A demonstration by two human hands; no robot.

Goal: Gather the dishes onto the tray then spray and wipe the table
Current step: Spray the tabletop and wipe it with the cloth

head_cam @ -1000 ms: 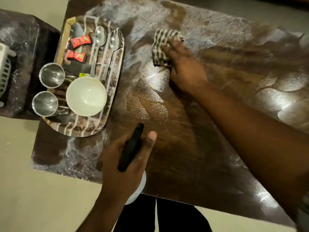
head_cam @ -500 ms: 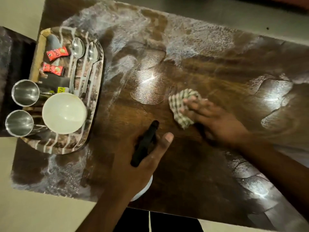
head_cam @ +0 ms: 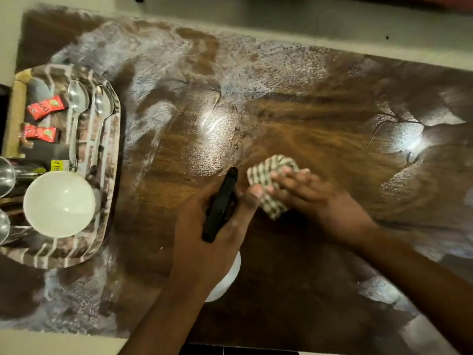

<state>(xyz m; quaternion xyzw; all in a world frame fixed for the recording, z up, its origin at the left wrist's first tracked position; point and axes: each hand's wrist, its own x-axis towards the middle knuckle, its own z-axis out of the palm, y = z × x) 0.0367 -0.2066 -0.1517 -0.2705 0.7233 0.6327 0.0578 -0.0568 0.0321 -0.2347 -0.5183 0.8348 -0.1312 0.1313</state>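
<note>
Head view. The right hand point(head_cam: 325, 198) is pressing flat on a checked cloth point(head_cam: 271, 185), fingers spread over it, pinning it to the dark wooden table point(head_cam: 294, 119) near the middle. The left hand point(head_cam: 215, 237) is clenching around a spray bottle point(head_cam: 220, 206), whose black head is pointing away from the person and whose white body is showing below the palm. The left thumb is lying just beside the cloth's near edge; whether it is touching cannot be told. Wet streaks and pale film are covering much of the table's far and left parts.

At the table's left end a patterned tray point(head_cam: 112, 149) is sitting. It is holding a white bowl point(head_cam: 58, 203), two spoons point(head_cam: 76, 103) lying side by side, and two red sachets point(head_cam: 46, 107). Steel cups point(head_cam: 5, 175) are showing at the frame's left edge, partly cut off.
</note>
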